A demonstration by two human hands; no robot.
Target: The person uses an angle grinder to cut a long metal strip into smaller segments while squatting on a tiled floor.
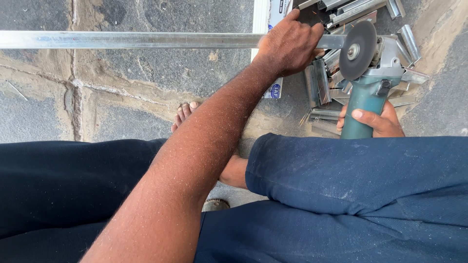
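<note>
We see a long metal channel (pixel 126 40) lying across the stone floor (pixel 44 112), its long axis running from the left edge of the view to the right, where its end meets the cutting disc (pixel 357 50). Our left hand (pixel 288 46) reaches forward with the arm stretched out, and it clasps the channel from above, just beside the disc. Our right hand (pixel 374 120) grips the green body of the angle grinder (pixel 370 80), whose disc faces us. Behind the grinder lies a heap of short cut metal pieces (pixel 324 83). A bare foot (pixel 185 113) rests on the floor between our knees in dark blue trousers (pixel 351 185).
</note>
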